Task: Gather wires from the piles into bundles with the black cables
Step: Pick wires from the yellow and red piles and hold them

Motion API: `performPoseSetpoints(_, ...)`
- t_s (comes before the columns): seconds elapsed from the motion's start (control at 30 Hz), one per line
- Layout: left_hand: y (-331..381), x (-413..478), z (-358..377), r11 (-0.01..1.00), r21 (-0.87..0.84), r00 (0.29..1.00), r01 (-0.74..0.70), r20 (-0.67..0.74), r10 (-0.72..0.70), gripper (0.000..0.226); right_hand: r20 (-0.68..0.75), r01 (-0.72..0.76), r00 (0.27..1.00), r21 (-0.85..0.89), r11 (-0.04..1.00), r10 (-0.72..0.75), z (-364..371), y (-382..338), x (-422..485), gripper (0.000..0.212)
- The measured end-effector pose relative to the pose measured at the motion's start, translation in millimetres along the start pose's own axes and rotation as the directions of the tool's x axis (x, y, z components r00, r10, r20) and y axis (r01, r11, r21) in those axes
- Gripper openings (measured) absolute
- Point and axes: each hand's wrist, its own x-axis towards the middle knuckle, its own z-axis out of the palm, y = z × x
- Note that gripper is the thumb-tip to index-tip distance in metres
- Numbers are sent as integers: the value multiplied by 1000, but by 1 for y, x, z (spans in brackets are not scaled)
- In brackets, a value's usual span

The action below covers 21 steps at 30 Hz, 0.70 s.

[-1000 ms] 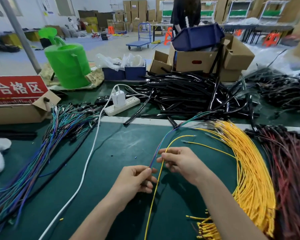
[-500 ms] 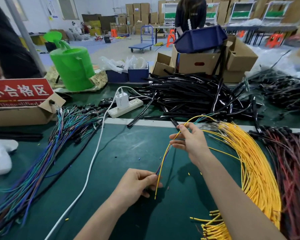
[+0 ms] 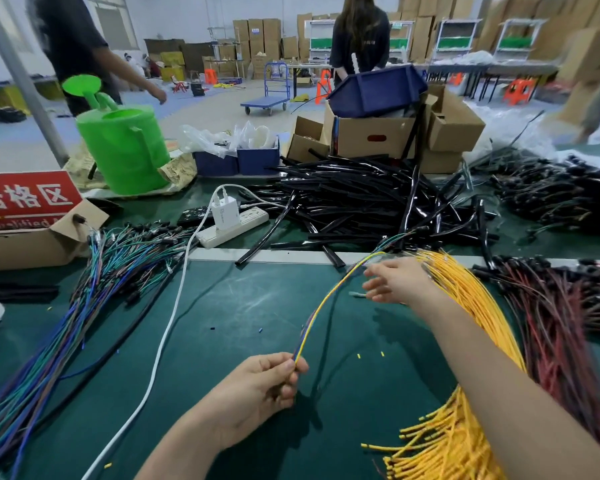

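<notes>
Head view: a dark green bench mat in a box-stacked warehouse. Left hand pinches a thin yellow wire and darker ones arching toward the yellow wire pile. Right hand, blurred, fingers spread, holds nothing beside that pile. Glossy black cables heap beyond the mat's pale edge. Bare mat lies between the hands.
</notes>
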Motion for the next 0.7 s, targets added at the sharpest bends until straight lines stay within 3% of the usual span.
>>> performPoseSetpoints(0.03,-1,2,1,999,-31,1000,-18,10,18,15,-57,24,998,-210,977,-37,-16,2,3,14)
performPoseSetpoints(0.1,-2,6,1,993,-102,998,-55,3,55,11,-121,21,984,-644,765,-129,-46,6,3,6)
performPoseSetpoints(0.13,-3,8,-1,989,-126,997,-74,-9,73,10,-154,-5,975,-741,671,-162,-60,9,1,6)
performPoseSetpoints(0.23,-6,13,-5,982,-152,993,-113,-30,110,10,-315,-108,904,-821,560,-288,-107,17,-2,24)
performPoseSetpoints(0.3,-9,14,-5,979,-164,992,-124,-21,122,10,-386,-239,880,-863,444,-276,-137,25,-5,30)
performPoseSetpoints(0.37,-11,15,-4,977,-171,991,-130,-10,130,11,-447,-359,870,-862,357,-206,-160,39,-6,23)
performPoseSetpoints(0.43,-11,15,-2,975,-173,990,-137,-5,138,12,-465,-401,852,-875,272,-240,-168,52,-9,13)
performPoseSetpoints(0.57,-9,14,0,974,-182,990,-138,-5,140,13,-467,-413,805,-884,220,-366,-166,59,-6,15)
performPoseSetpoints(0.7,-8,13,1,974,-180,990,-139,3,142,14,-458,-427,850,-888,168,-261,-161,51,-1,16)
